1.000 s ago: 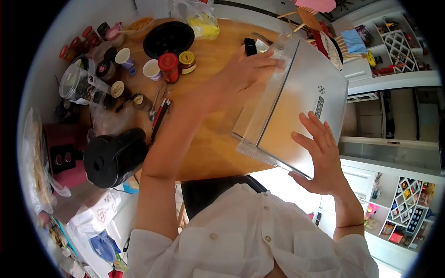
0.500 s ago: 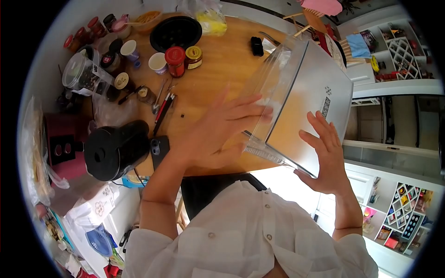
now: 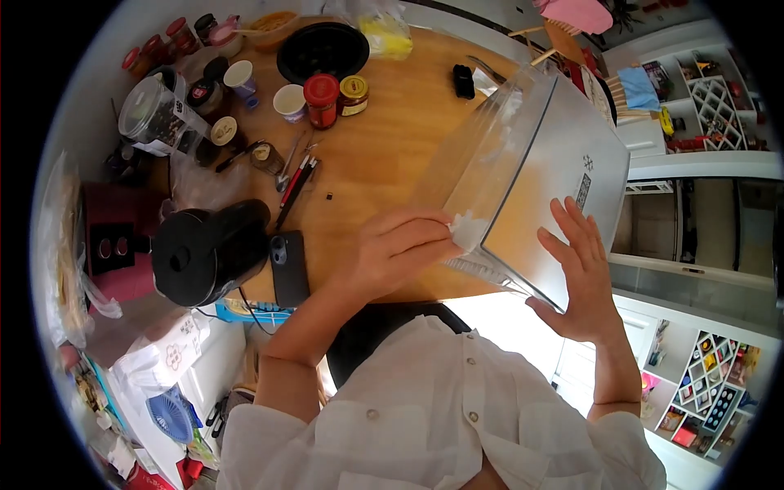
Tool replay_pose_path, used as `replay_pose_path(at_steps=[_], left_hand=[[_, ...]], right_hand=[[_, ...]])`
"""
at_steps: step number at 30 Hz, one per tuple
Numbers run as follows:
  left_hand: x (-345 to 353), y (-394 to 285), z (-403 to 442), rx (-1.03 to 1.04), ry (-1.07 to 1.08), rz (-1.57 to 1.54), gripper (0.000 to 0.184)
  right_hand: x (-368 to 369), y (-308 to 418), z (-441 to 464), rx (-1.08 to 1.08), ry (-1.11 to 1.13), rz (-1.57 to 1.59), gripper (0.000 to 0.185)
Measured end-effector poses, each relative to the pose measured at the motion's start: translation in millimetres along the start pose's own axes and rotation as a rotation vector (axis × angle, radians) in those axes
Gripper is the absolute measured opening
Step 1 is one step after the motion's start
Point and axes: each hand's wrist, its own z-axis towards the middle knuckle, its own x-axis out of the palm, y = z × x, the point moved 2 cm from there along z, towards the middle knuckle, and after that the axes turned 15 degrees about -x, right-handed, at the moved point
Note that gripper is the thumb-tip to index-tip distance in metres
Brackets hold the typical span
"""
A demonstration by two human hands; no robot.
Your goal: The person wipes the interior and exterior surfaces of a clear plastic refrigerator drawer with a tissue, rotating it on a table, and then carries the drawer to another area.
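Note:
A clear plastic drawer (image 3: 563,171) with a frosted front panel stands tilted at the table's right edge. My right hand (image 3: 581,273) rests against that front panel, its fingers spread. At the near end of the drawer's clear side is my left hand (image 3: 408,249), fingers pressed together around a small whitish thing, perhaps a tissue or wipe (image 3: 467,230). How much of it the fingers cover is hidden. White patches show through the drawer's clear wall.
The wooden table (image 3: 384,147) bears a black phone (image 3: 289,269), a black kettle (image 3: 204,253), pens (image 3: 296,189), a red-lidded jar (image 3: 321,102), paper cups (image 3: 290,103), a black round tray (image 3: 322,61) and a small black case (image 3: 463,82). A black chair (image 3: 359,327) stands at the near edge.
My left hand has come from the drawer's far side down to its near end, and its fingers have closed. My right hand stays on the panel. The view has shifted slightly.

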Motion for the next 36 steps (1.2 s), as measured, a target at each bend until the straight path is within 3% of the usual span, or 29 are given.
replay_pose_path(at_steps=[9, 15, 21, 24, 30, 36], left_hand=[[8.4, 0.7, -5.2, -0.311, -0.185, -0.099, 0.033], [3.6, 4.9, 6.1, -0.371, -0.076, -0.099, 0.031], [-4.3, 18.6, 31.1, -0.856, 0.046, -0.330, 0.015], [4.4, 36.5, 42.6, -0.840, 0.226, -0.478, 0.017], [49.0, 64.6, 104.7, -0.874, 0.252, -0.368, 0.026], [106.8, 108.1, 190.2, -0.722, 0.292, 0.000, 0.031]], right_hand=[[1.7, 0.3, -1.1, -0.018, -0.009, -0.010, 0.086], [2.4, -1.6, -1.8, -0.024, -0.021, -0.006, 0.086], [0.3, -0.3, -2.1, -0.016, -0.023, 0.015, 0.081], [-1.9, -0.6, -2.0, -0.014, -0.011, 0.016, 0.077], [-5.2, 2.6, -2.7, -0.032, 0.024, 0.015, 0.070], [-7.7, 0.9, -5.2, -0.037, 0.037, 0.001, 0.070]])
